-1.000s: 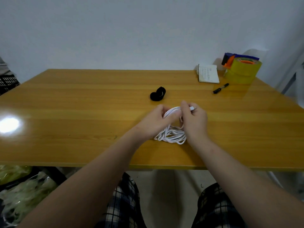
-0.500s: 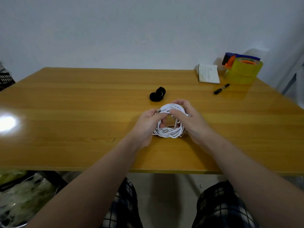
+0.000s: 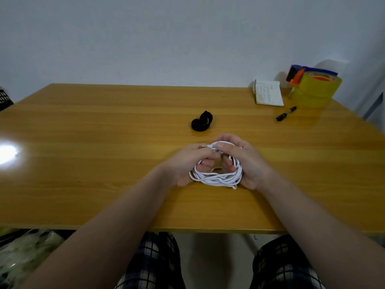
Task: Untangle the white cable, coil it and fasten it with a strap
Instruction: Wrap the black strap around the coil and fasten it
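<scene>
The white cable (image 3: pixel 216 177) is a loose round coil held just above the wooden table (image 3: pixel 104 163), a little right of centre. My left hand (image 3: pixel 185 163) grips the coil's left side, its fingers inside the loop. My right hand (image 3: pixel 245 161) holds the right side, with its thumb pressing the cable's top strands. A metal plug tip pokes out to the left between the two thumbs. The black strap (image 3: pixel 202 121) lies rolled up on the table just beyond my hands, untouched.
At the back right stand a white notepad (image 3: pixel 268 95), a black marker (image 3: pixel 285 113) and yellow tape rolls with a blue-orange dispenser (image 3: pixel 314 86). A dark crate edge (image 3: pixel 4 99) shows at far left. Bags lie under the table at lower left (image 3: pixel 23 253).
The right hand has shifted from pinching the cable's end above the coil to wrapping around the coil's right side. The coil has been gathered into a tighter ring between both hands.
</scene>
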The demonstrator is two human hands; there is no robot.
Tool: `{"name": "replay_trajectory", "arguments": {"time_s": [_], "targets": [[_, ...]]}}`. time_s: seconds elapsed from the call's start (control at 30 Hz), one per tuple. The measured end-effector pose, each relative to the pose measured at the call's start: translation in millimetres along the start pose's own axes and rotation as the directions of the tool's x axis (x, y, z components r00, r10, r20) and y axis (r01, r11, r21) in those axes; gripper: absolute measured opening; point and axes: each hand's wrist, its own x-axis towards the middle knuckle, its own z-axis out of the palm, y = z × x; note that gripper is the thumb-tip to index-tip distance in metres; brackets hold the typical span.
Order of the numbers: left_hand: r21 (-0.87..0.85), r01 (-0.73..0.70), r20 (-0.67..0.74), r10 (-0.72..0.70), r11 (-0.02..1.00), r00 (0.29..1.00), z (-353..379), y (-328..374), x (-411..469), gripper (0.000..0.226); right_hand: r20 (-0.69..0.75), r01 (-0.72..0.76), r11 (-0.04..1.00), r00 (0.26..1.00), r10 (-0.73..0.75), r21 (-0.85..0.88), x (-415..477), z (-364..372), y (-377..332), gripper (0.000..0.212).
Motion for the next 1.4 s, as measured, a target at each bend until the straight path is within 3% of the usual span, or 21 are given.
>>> {"name": "replay_trajectory", "arguments": {"time_s": [0.07, 0.17, 0.23, 0.3, 0.4, 0.47, 0.53, 0.63, 0.67, 0.73, 0.83, 0.9, 0.93, 1.0, 1.07, 1.13, 1.17, 1.23, 1.4], "targets": [[-0.012, 0.021, 0.088, -0.020, 1.000, 0.996, -3.8, 0.4, -1.1, 0.015, 0.021, -0.023, 0.999, 0.999, 0.024, -0.032, 3.1, -3.1, -0.2, 0.009], [-0.051, 0.020, 0.101, -0.015, 0.999, 0.995, -8.2, -2.1, 1.7, 0.037, 0.116, -0.025, 0.997, 0.993, 0.034, -0.072, 3.9, -9.8, -1.3, 0.026], [-0.096, -0.036, 0.001, 0.037, 0.995, 0.999, -8.4, -5.4, 6.9, 0.047, 0.172, 0.003, 0.995, 0.985, 0.013, -0.095, 3.5, -12.2, -3.4, 0.033], [-0.095, -0.097, -0.187, 0.078, 0.991, 0.979, -5.6, -5.8, 10.5, 0.050, 0.157, 0.046, 0.988, 0.987, -0.023, -0.147, 6.9, -10.5, -3.0, 0.031], [-0.122, -0.140, -0.386, 0.083, 0.983, 0.919, 1.5, -2.2, 11.5, 0.029, 0.038, 0.134, 0.953, 0.991, -0.128, -0.271, 15.7, -3.2, 0.2, 0.027], [-0.010, -0.184, -0.476, 0.158, 0.983, 0.865, 0.6, 2.4, 12.2, 0.017, 0.037, 0.217, 0.864, 0.974, -0.225, -0.454, 23.5, -1.1, 1.1, 0.024], [0.170, -0.279, -0.538, 0.326, 0.945, 0.777, -9.8, 7.6, 13.3, 0.013, 0.086, 0.249, 0.775, 0.966, -0.245, -0.580, 36.4, -0.1, -0.5, 0.027], [0.394, -0.306, -0.565, 0.491, 0.867, 0.663, -31.5, 12.9, 10.8, 0.015, -0.142, 0.172, 0.892, 0.957, -0.252, -0.419, 62.8, 1.3, -8.1, 0.037], [0.413, -0.307, -0.570, 0.506, 0.858, 0.648, -37.3, 12.4, 9.9, 0.011, -0.187, 0.162, 0.878, 0.945, -0.270, -0.449, 73.2, -1.1, -8.6, 0.036], [0.391, -0.324, -0.585, 0.505, 0.861, 0.634, -43.5, 9.0, 10.7, 0.011, -0.102, 0.137, 0.708, 0.953, -0.284, -0.693, 92.0, -4.6, -4.1, 0.042], [0.355, -0.342, -0.602, 0.493, 0.870, 0.629, -43.6, 7.4, 11.6, 0.012, 0.028, 0.097, 0.345, 0.980, -0.198, -0.934, 113.2, -6.7, 6.2, 0.057], [0.333, -0.355, -0.591, 0.487, 0.873, 0.643, -44.0, 8.3, 10.1, 0.015, -0.028, -0.010, 0.099, 0.982, -0.187, -0.995, 117.8, -6.5, 8.9, 0.053], [0.341, -0.354, -0.577, 0.491, 0.871, 0.653, -44.4, 8.2, 9.1, 0.016, -0.063, -0.055, 0.046, 0.977, -0.202, -0.997, 117.2, -5.9, 8.8, 0.045], [0.362, -0.353, -0.547, 0.504, 0.863, 0.669, -45.7, 7.3, 7.9, 0.018, -0.093, -0.054, 0.147, 0.959, -0.269, -0.988, 113.0, -5.9, 8.5, 0.025], [0.370, -0.364, -0.524, 0.516, 0.855, 0.678, -45.2, 7.4, 7.1, 0.018, -0.125, 0.042, 0.420, 0.923, -0.363, -0.906, 104.5, -7.9, 11.0, 0.013], [0.391, -0.363, -0.489, 0.525, 0.846, 0.697, -42.7, 8.6, 5.4, 0.022, -0.210, 0.157, 0.725, 0.897, -0.389, -0.670, 90.9, -9.6, 10.2, 0.009], [0.397, -0.364, -0.463, 0.527, 0.842, 0.713, -41.1, 8.9, 4.2, 0.024, -0.243, 0.202, 0.827, 0.895, -0.374, -0.525, 84.8, -9.6, 10.0, 0.010], [0.413, -0.372, -0.401, 0.532, 0.832, 0.746, -36.4, 8.5, 0.7, 0.029, -0.283, 0.244, 0.908, 0.895, -0.346, -0.341, 74.4, -7.1, 9.3, 0.011], [0.371, -0.333, -0.379, 0.469, 0.867, 0.798, -26.2, 4.7, -3.7, 0.029, -0.310, 0.273, 0.954, 0.902, -0.300, -0.127, 62.1, 5.8, 1.7, 0.012]]}}
